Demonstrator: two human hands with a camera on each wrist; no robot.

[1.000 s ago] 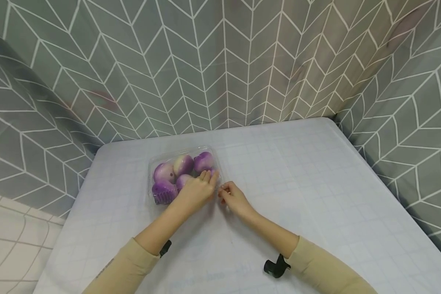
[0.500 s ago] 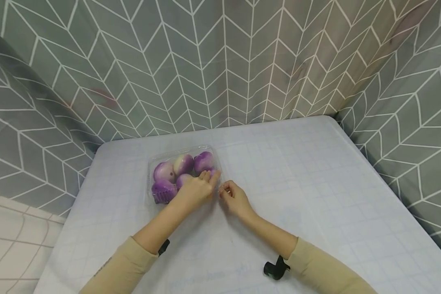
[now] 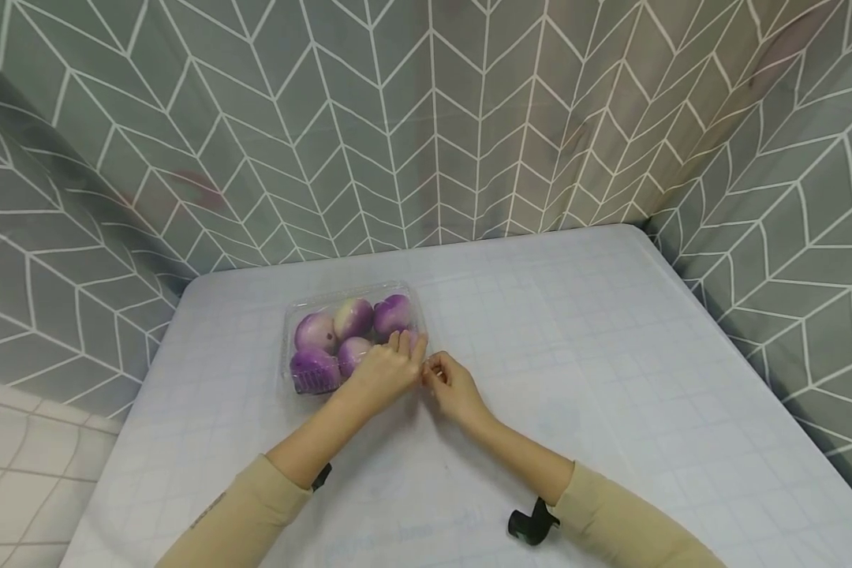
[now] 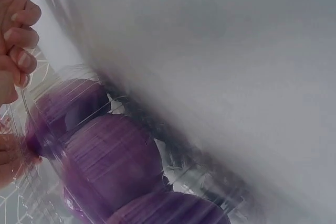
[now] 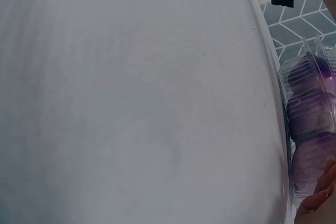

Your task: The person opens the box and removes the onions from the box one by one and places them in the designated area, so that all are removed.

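Note:
A clear plastic clamshell box (image 3: 291, 323) holds several purple-and-white onions (image 3: 315, 333) on the left half of the table. My left hand (image 3: 386, 369) reaches over the box's front right part, its fingers laid fairly straight on top and covering an onion. At the front right corner, my right hand (image 3: 454, 390) pinches the box's edge with curled fingers and thumb. In the left wrist view, curled fingers (image 4: 23, 38) meet the clear rim beside the onions (image 4: 113, 156). Only part of my right hand (image 5: 319, 203) shows in the right wrist view, by the box (image 5: 310, 114).
The white-covered table (image 3: 575, 331) extends to the right of the box. Grey curtains (image 3: 426, 126) with white lines hang behind and at both sides. Black wrist mounts (image 3: 532, 522) sit under the forearms. White tiles (image 3: 28, 465) show at the lower left.
The box shifts very slightly to the left, and the left hand's fingers move a little over its corner. The right hand stays at the edge.

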